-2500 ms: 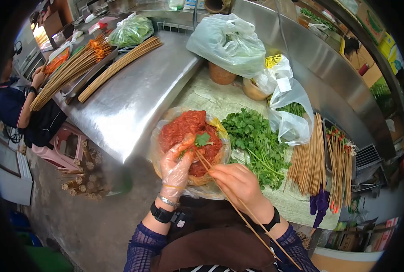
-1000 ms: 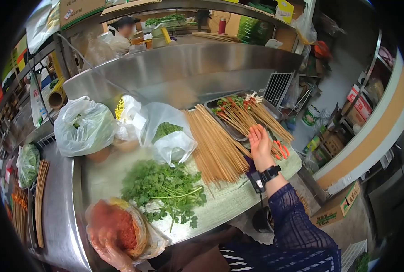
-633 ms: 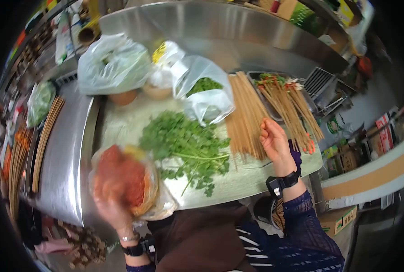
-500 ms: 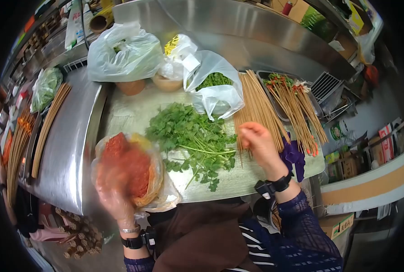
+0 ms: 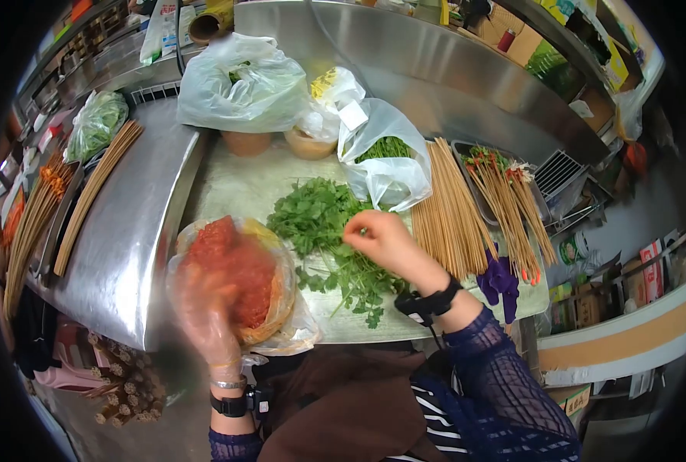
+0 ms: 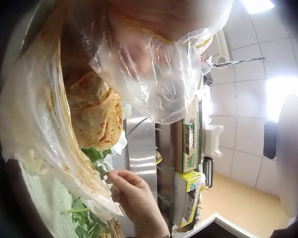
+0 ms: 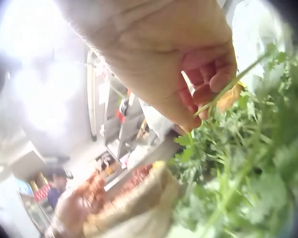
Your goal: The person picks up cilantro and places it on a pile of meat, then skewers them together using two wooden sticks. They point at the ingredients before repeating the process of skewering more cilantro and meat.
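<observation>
My right hand [image 5: 385, 240] is over the pile of cilantro [image 5: 304, 212], and in the right wrist view its thumb and fingers pinch a green cilantro stem [image 7: 230, 87]. To the left, my left hand [image 5: 208, 308], in a clear plastic glove, is at the red minced meat [image 5: 257, 289] and blurred. I cannot tell how its fingers are curled there. The meat fills a round container lined with a plastic bag [image 5: 301, 327] near the table's front edge. In the left wrist view the glove [image 6: 159, 84] hides the fingers.
Bare bamboo skewers [image 5: 451, 215] lie right of the cilantro, beside a tray of loaded skewers [image 5: 508, 200] and a purple cloth-like item [image 5: 498, 283]. White plastic bags [image 5: 243, 88] stand behind. A steel counter [image 5: 120, 254] adjoins on the left, with more skewers [image 5: 97, 196].
Two skewers that my right hand held earlier are no longer in it. That hand went right toward the skewers, then came back left and took hold of cilantro. My left hand stayed at the meat.
</observation>
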Motion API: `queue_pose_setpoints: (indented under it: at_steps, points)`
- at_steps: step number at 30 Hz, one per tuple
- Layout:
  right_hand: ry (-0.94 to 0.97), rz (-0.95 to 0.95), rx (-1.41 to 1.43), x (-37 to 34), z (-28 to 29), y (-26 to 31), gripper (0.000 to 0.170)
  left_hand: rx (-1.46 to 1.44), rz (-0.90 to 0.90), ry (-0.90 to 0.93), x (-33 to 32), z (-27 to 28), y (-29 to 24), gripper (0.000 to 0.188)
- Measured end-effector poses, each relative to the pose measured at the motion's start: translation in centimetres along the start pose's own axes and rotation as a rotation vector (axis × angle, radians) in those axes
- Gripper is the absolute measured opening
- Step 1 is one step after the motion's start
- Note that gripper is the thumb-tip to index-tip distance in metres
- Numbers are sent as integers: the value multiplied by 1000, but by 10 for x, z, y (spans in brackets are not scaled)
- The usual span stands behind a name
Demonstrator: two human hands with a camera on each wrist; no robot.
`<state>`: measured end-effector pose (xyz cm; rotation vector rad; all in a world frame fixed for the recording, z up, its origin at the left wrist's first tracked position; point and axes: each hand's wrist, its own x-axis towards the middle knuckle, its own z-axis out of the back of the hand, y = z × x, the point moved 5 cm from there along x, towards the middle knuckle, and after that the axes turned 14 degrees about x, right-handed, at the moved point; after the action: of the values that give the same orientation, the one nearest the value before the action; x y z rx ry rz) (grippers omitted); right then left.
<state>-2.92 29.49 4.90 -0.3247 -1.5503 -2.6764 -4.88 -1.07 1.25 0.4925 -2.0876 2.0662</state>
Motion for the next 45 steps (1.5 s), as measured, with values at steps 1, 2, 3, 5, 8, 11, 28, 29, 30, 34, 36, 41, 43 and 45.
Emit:
queue_pose_setpoints:
  at_steps: [1, 2, 3, 5, 8, 11, 28, 29, 30, 34, 36, 41, 43, 45]
  points:
    - [-33, -76, 167, 3, 14, 1, 12, -2, 1, 8, 0, 1, 1, 46]
    - [-46, -17, 346, 7, 26, -5, 14, -9, 2, 21, -1, 0, 3, 46]
    - [-62, -109, 529, 8, 40, -2, 13, 34, -19, 27, -1, 0, 0, 46]
    - [-113, -170, 870, 7, 68, 1, 12, 29, -23, 49, -2, 1, 1, 47]
    - [-212, -164, 1108, 5, 85, -6, 13, 10, -23, 50, -3, 1, 2, 47]
    - [-96, -308, 565, 3, 69, -29, 14, -1, -28, 34, -4, 1, -1, 47]
    - [-166, -140, -3, -30, 47, -44, 16, 81, -21, 65, -3, 0, -3, 45]
    - [-106, -79, -6, -33, 45, -32, 14, 86, -12, 67, -3, -1, -4, 45]
    - [-48, -18, -10, -35, 42, -21, 13, 71, 5, 71, -3, -2, -4, 45]
    - [144, 271, -247, -41, 23, -2, 19, 64, 22, 73, -4, -3, -3, 45]
    - [199, 286, -300, -39, 15, -8, 22, 72, -4, 53, -3, 0, -3, 45]
    - [-188, 72, -167, -20, 24, -43, 16, 48, -18, 35, -3, 1, 2, 45]
    - [-162, -245, 0, -12, 25, -62, 23, 35, -5, 36, -4, -1, -2, 45]
    - [-136, -318, 16, -8, 21, -72, 35, 37, 31, 51, -4, -2, 0, 45]
